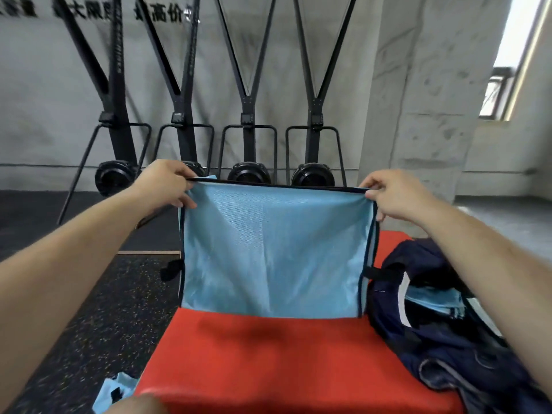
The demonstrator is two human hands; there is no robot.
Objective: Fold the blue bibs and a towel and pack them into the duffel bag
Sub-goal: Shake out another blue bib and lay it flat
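Two hands, left hand [167, 186] and right hand [388, 198], pinch one bib [271, 252] mid-fold, another lies folded in the bag [448, 324] at four o'clock, more remain.

**Blue bib held up, duffel bag open beside it**

A light blue mesh bib [270, 252] with dark edging is held taut by its top corners, hanging upright. A navy duffel bag [442, 318] lies open to its right, with folded blue fabric [434, 303] seen inside.
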